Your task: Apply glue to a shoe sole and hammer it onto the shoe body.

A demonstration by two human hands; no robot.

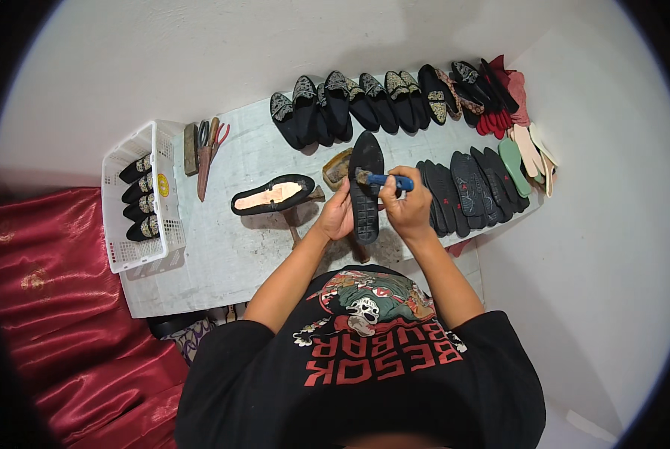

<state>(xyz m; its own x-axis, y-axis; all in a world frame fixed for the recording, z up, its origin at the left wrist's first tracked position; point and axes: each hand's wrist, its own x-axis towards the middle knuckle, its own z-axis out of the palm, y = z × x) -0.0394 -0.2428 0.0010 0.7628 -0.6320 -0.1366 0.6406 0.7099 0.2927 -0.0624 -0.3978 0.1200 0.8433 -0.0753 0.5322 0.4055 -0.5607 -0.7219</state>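
My left hand (pixel 338 218) grips a black shoe sole (pixel 367 212) by its edge, holding it lengthwise over the near side of the table. A grid of raised ribs shows on the sole's nearer half. Closed around the blue handle of a brush (pixel 396 182), my right hand (pixel 410 208) presses the bristles to the middle of the sole. Partly behind the sole sits a small yellowish-brown tub (pixel 335 169). To its left, a black slip-on shoe (pixel 293 188) with a pale inside rests over a hammer-like tool (pixel 294 227).
Finished-looking black shoes (pixel 338 105) line the back of the table. Black soles (pixel 469 191) and green and cream insoles (pixel 511 157) lie at right. A white basket (pixel 172 224) of shoes stands left, beside a block (pixel 190 150), red-handled pliers (pixel 220 136) and a brown-sheathed tool (pixel 203 176).
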